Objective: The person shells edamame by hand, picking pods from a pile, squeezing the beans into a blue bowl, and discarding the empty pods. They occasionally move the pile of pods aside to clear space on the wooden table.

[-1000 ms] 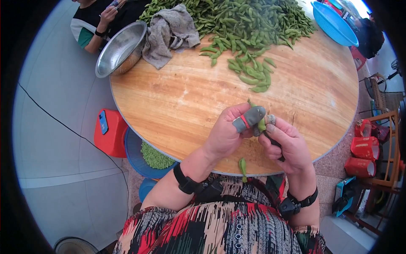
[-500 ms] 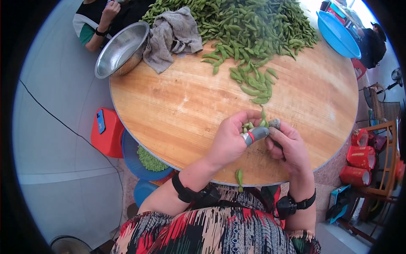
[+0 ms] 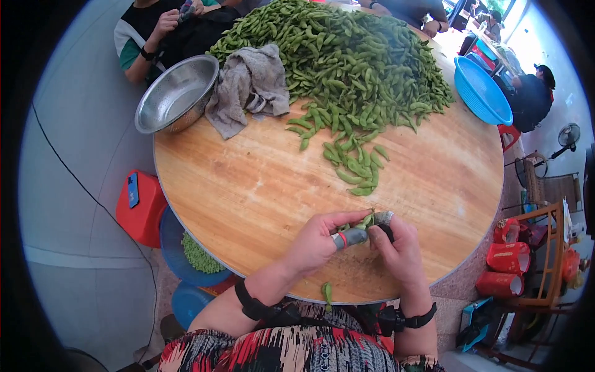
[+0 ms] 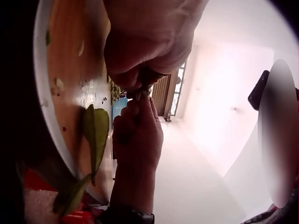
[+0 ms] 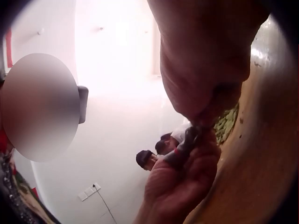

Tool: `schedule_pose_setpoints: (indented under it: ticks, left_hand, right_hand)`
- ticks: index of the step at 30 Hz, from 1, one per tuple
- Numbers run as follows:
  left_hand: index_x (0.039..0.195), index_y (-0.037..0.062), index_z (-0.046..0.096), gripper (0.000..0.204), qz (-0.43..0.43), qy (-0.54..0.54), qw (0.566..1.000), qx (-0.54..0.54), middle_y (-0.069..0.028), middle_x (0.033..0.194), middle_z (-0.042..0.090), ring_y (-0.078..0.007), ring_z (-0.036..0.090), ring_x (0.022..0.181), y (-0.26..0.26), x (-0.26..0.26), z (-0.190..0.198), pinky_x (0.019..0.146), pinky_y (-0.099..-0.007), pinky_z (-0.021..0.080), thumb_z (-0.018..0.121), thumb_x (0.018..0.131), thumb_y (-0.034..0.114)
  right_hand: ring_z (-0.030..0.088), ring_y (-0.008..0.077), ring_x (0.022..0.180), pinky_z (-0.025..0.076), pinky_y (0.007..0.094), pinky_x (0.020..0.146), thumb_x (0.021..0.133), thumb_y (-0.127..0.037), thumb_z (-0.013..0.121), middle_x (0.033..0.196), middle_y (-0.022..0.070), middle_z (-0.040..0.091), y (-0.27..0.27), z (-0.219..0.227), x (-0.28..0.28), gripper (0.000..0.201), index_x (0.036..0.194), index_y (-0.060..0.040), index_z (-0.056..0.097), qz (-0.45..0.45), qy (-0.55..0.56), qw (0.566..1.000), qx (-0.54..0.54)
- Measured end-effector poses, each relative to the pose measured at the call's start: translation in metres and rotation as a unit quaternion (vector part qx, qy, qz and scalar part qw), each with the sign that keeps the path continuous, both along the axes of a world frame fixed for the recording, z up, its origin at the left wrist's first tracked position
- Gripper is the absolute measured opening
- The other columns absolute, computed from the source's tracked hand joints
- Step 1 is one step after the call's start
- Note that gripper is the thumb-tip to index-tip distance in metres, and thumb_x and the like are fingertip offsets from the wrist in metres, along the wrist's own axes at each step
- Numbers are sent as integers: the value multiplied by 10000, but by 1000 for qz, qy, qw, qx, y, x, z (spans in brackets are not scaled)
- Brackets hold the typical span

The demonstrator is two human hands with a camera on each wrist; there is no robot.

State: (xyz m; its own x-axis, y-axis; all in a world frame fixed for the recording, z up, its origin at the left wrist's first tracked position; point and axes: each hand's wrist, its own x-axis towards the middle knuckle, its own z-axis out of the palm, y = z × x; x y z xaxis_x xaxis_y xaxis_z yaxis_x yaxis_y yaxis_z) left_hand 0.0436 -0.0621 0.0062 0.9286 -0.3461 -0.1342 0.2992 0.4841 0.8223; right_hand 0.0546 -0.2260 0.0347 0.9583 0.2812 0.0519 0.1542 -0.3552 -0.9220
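Observation:
Over the near part of the round table, both hands meet at a green soybean pod [image 3: 369,220]. My left hand [image 3: 313,245], with a grey cover and red band on its thumb, grips the pod from the left. From the right, my right hand [image 3: 400,248] pinches it between thumb and a covered forefinger. Fingers hide most of the pod. Below the hands, an opened pod [image 3: 326,292] hangs at the table's near edge; in the left wrist view this pod [image 4: 96,133] looks flat and split.
Beyond the hands lies a big heap of soybean pods [image 3: 347,68]. A metal bowl [image 3: 180,93], grey cloth [image 3: 251,87] and blue basket [image 3: 483,93] flank it. Lower left, a blue basin [image 3: 176,254] holds shelled beans beside a red stool [image 3: 145,214] with a phone. Other people sit around.
The head view has tilted up, showing more of the far side. The left fingers and thumb have closed over the beans seen in that hand half a second ago. Both hands stay at the pod.

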Motion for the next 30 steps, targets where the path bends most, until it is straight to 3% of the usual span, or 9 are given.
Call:
schedule_pose_setpoints:
  ticks: [6, 10, 12, 15, 18, 23, 25, 28, 30]
  left_hand:
    - [1213, 9, 506, 361, 12, -3, 998, 67, -37, 1096, 570, -75, 517, 980, -5, -5, 3, 850, -209, 415, 550, 856, 39]
    - [1270, 29, 452, 427, 62, -32, 991, 112, 38, 908, 544, -10, 464, 790, 0, -2, -7, 689, -169, 391, 561, 858, 64]
    - [1285, 34, 437, 446, 66, 46, 992, 96, 61, 843, 523, 3, 436, 734, 1, -2, 1, 645, -162, 372, 563, 859, 68]
    - [1259, 51, 477, 427, 92, -113, 979, 144, 78, 746, 496, -15, 432, 661, -6, -8, 10, 596, -167, 367, 572, 842, 37]
    - [1232, 82, 517, 442, 63, -125, 969, 204, 45, 691, 518, -44, 450, 623, -7, -17, 16, 572, -187, 384, 600, 804, 8]
    - [1189, 140, 565, 474, 55, -437, 832, 336, -47, 700, 558, -70, 531, 661, -1, -15, 4, 594, -231, 438, 658, 736, 32]
    - [1125, 110, 593, 397, 53, -441, 832, 333, -43, 699, 563, -74, 543, 660, -1, -15, 4, 575, -235, 441, 660, 739, 44]
    - [1015, 67, 603, 266, 67, -412, 857, 301, -26, 693, 558, -72, 542, 635, -2, -9, 2, 525, -223, 428, 656, 754, 61]
    - [970, 53, 586, 213, 75, -372, 884, 272, -14, 689, 548, -67, 529, 611, -1, -11, 3, 494, -205, 411, 650, 767, 68]
  right_hand:
    - [522, 271, 504, 398, 305, 470, 803, -58, 587, 598, 153, 515, 22, -13, -9, 99, 764, 1, 518, -106, -200, 964, -138]
    - [518, 198, 496, 392, 277, 465, 818, -75, 585, 588, 95, 526, 26, -13, -14, 92, 801, -1, 534, -92, -196, 965, -149]
    - [466, 91, 481, 350, 226, 435, 836, -133, 596, 580, 0, 503, 15, -10, -9, 119, 841, -21, 555, -47, 147, 977, 148]
    - [395, 11, 491, 283, 175, 415, 854, -198, 592, 595, -62, 465, -2, -7, 2, 159, 863, -41, 570, -60, 269, 926, 256]
    - [332, 4, 451, 232, 160, 396, 864, -228, 576, 570, -69, 436, -6, -2, -7, 166, 865, -62, 569, -32, 304, 923, 235]
    - [306, -2, 414, 222, 152, 367, 866, -208, 568, 553, -80, 415, -9, -11, -21, 134, 855, -75, 562, -25, 303, 915, 267]
    - [300, -4, 393, 222, 144, 345, 870, -188, 560, 541, -79, 403, -7, -8, -26, 119, 835, -75, 543, -29, 437, 769, 467]
    - [298, -5, 381, 222, 140, 328, 880, -168, 539, 530, -74, 392, 0, -23, -27, 111, 823, -73, 527, 37, 458, 654, 601]
    - [294, -2, 383, 216, 146, 331, 881, -170, 538, 529, -73, 384, 5, -19, -27, 115, 818, -76, 519, -2, 430, 698, 573]
